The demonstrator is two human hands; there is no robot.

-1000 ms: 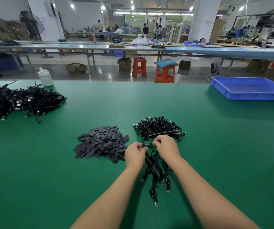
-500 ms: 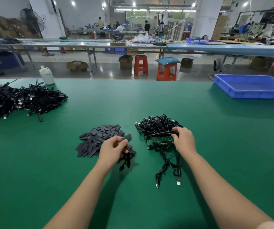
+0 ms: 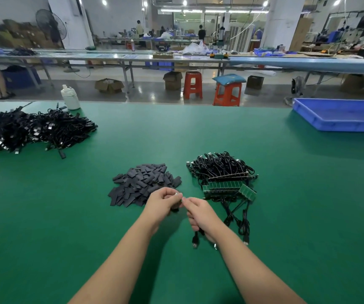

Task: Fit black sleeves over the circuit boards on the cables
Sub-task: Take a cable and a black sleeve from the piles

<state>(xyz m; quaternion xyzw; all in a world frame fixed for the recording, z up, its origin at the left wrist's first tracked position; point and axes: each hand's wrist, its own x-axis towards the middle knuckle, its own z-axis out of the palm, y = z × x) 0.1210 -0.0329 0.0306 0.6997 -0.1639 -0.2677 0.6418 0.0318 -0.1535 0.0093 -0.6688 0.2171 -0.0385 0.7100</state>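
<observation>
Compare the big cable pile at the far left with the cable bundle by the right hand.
The far-left cable pile is larger and sprawls loosely; the near cable bundle is small and compact. Green circuit boards show in rows along the bundle's near edge; none show bare in the pile. Both are black cables lying on the green table.

No legible text, label, brand, number or sign appears anywhere in the view. The white bottle [image 3: 70,98] at the far edge of the green bench [image 3: 176,132] and the cardboard boxes [image 3: 109,85] on the floor beyond it show no readable print.
</observation>
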